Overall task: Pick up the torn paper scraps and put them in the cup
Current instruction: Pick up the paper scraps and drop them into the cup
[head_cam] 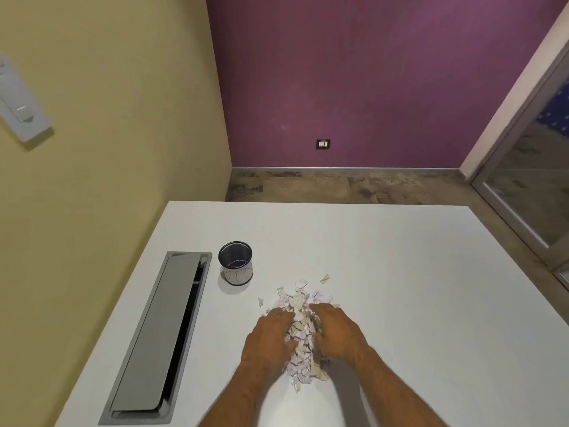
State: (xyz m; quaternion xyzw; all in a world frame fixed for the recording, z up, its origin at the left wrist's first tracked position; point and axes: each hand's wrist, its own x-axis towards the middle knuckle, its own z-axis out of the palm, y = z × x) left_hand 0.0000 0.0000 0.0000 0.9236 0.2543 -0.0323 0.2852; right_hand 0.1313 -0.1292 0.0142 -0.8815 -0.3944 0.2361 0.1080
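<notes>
Both hands, left hand (271, 334) and right hand (335, 331), cup the paper scraps (303, 334) pile, fingers curled in. Pile sits near-right of the cup (235, 263). Light, loose, flyaway; squeeze from both sides.

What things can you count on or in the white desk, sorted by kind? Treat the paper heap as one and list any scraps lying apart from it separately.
Cups: 1
Paper heaps: 1
Stray scraps apart from the heap: 2, one at, one at
Cable hatches set in the desk: 1
Hands on the heap: 2, left, right
Total: 7
</notes>
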